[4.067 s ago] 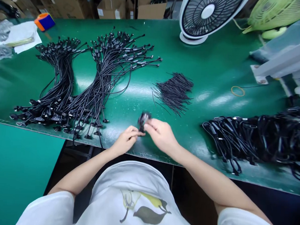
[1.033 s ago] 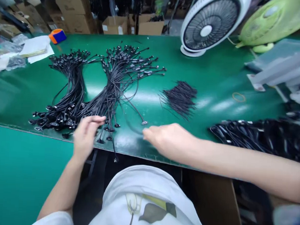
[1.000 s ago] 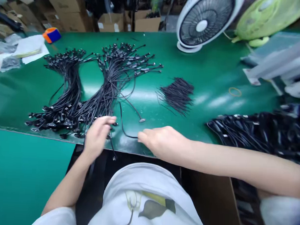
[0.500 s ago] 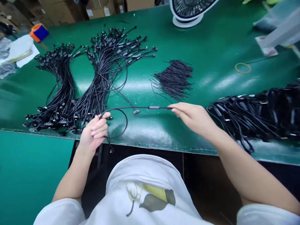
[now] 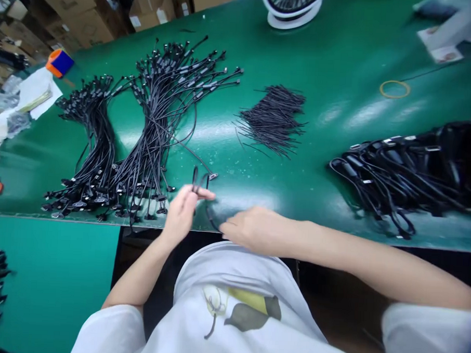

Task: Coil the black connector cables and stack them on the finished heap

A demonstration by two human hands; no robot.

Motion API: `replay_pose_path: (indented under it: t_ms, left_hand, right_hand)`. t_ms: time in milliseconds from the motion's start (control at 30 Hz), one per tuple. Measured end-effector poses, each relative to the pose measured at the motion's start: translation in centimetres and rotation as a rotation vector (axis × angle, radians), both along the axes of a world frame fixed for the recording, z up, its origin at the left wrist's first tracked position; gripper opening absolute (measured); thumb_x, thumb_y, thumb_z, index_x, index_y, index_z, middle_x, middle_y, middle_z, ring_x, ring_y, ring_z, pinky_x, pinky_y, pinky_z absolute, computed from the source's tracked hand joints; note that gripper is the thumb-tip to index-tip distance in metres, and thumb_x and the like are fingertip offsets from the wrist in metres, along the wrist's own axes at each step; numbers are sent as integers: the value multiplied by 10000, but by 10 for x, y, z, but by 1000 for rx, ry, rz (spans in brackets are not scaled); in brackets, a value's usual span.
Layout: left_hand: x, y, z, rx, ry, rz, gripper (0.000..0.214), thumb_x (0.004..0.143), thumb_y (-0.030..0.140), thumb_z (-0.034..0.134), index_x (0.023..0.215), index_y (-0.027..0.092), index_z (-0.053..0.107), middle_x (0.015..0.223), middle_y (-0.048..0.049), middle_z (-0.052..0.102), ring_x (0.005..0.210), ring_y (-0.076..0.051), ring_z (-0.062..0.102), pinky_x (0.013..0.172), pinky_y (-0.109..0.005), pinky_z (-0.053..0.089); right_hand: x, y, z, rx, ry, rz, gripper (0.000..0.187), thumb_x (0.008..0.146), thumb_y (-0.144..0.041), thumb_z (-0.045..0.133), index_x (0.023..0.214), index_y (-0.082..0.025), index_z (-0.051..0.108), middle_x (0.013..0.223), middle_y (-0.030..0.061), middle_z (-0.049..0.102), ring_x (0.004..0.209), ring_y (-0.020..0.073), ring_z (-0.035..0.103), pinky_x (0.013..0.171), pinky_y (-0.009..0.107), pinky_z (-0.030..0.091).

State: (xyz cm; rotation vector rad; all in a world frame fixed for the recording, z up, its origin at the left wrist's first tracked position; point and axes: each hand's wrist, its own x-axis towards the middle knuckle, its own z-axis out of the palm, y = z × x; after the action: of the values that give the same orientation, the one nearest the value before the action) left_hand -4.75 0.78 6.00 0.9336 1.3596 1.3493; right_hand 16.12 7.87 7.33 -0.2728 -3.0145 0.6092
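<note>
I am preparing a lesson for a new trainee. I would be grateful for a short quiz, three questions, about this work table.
1. True or false: the yellow ring lies apart from the heap of thin black strips.
2. What is in the left hand?
a) a white paper
b) a looped black cable
c) a white fan
3. Fill in: from left to right, the heap of thin black strips lies between the long cable bundles and the ____.

Key: 1. True. 2. b. 3. coiled cables.
</note>
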Motion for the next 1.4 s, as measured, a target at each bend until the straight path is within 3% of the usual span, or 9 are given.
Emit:
replay_pose_path:
  t_ms: [200,300,433,633,833,1000,1100,1267,1400]
  left_hand:
    - [12,0,7,-59,-234,-159,296,890,467,600,864,176,648,482,82,340,431,-81,334,566,-250,432]
    - [14,7,8,-104,-433,-91,318,889,470,604,842,156,627,515,91,270,443,-67,289,564,-239,430]
    - [25,9,-6,-152,-498,-7,425,855,553,603,689,164,550,612,38,412,614,-104,487,770,-303,500]
    - [28,7,-19,-217,-626,122,534,865,604,525,564,189,374,563,48,329,529,-100,409,652,-273,489]
    - [39,2,-22,-212,-590,112,511,843,638,526,611,191,433,617,24,402,642,-128,500,731,-282,489]
    - [35,-5,-32,-247,-402,39,514,816,632,585,594,200,416,558,48,351,540,-114,409,667,-280,464]
    - [29,-8,-38,-260,-348,-30,553,783,668,596,565,193,415,614,9,454,631,-130,476,682,-268,463]
    - [35,-18,-40,-420,-490,-122,571,753,667,632,545,186,405,685,-18,513,705,-155,544,704,-310,515]
    - [47,-25,-43,-436,-415,-235,526,779,666,603,590,179,537,618,-28,555,641,-168,571,681,-311,499]
  right_hand:
    - [-33,28,-4,-553,532,-432,148,915,-312,554,948,-185,622,925,45,659,888,161,593,812,284,437]
    - [-47,20,-26,-1050,695,-654,204,917,-385,511,888,-188,554,754,-7,553,703,120,531,664,247,428]
    - [-63,3,-40,-1569,896,-807,323,858,-493,564,785,-189,484,595,-88,286,473,52,213,441,184,181]
    - [-70,-8,-44,-1652,962,-799,379,826,-549,621,797,-182,533,592,-74,340,504,55,308,472,181,295]
    - [-82,-17,-52,-1600,1114,-1043,410,857,-602,543,774,-209,458,549,-103,184,436,54,148,390,184,168]
    - [-80,-22,-55,-1476,1025,-884,431,851,-649,529,919,-224,510,894,15,548,724,91,534,547,182,431]
    - [-75,-23,-49,-1605,907,-774,462,853,-657,518,1039,-234,500,1116,59,591,800,113,599,547,196,462]
    - [-75,-18,-39,-1687,878,-838,418,844,-618,562,948,-237,426,888,-9,587,647,82,572,498,184,472]
    - [-80,-13,-39,-1611,887,-810,286,906,-513,527,946,-249,422,713,-80,426,474,28,379,409,132,364]
